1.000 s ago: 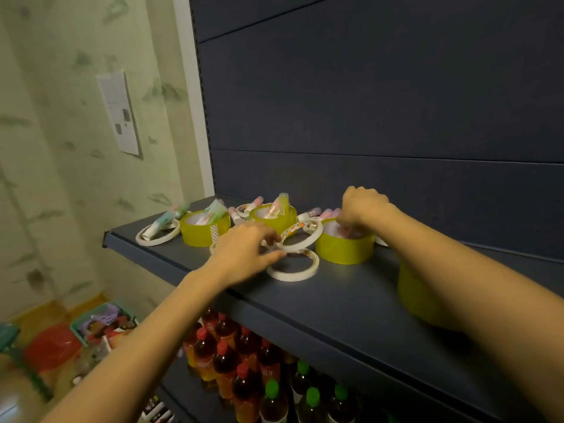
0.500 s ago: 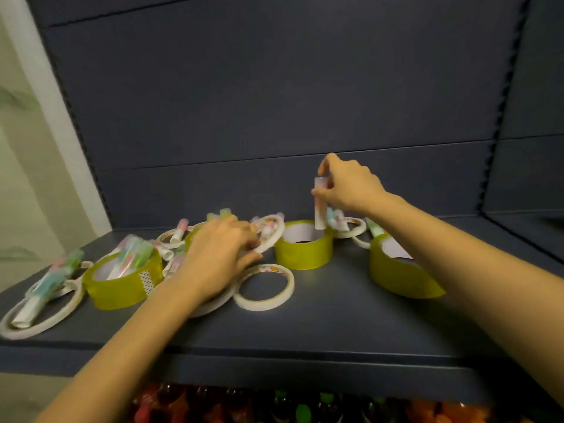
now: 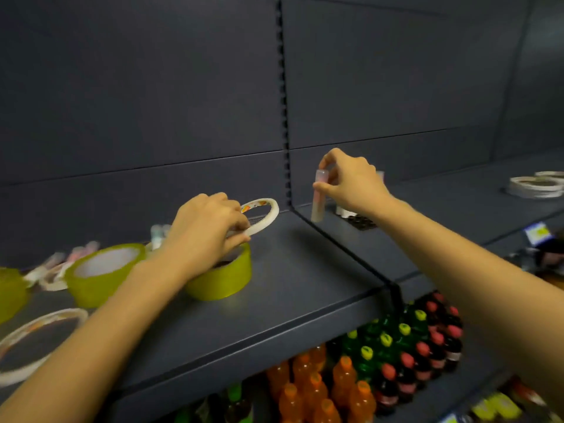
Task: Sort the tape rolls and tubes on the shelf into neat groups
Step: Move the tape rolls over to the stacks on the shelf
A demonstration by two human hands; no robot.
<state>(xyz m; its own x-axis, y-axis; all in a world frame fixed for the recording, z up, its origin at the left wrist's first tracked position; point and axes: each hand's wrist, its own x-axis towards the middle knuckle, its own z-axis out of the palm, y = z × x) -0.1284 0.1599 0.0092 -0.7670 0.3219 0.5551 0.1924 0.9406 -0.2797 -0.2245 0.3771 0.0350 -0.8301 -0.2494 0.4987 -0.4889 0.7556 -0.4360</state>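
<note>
My left hand (image 3: 207, 230) pinches a thin white tape ring (image 3: 265, 213), tilted up above a wide yellow tape roll (image 3: 224, 276). A second yellow roll (image 3: 102, 271) stands to its left, and a third (image 3: 10, 291) is cut off by the frame's left edge. Another thin white ring (image 3: 36, 343) lies flat near the front left. Small tubes (image 3: 76, 257) lie blurred at the back left. My right hand (image 3: 351, 183) holds a pale pink tube (image 3: 319, 196) upright over the adjoining shelf section (image 3: 427, 227). More tubes stand partly hidden behind that hand.
The dark shelf (image 3: 305, 288) has a seam where two sections meet. Stacked white tape rings (image 3: 535, 186) lie at the far right. Below, orange (image 3: 320, 392), green (image 3: 384, 346) and red-capped bottles (image 3: 433, 346) fill the lower shelf.
The view swung right. My right hand carried the pink tube rightward across the seam to the adjoining section. My left hand lifted the thin white ring above a yellow roll.
</note>
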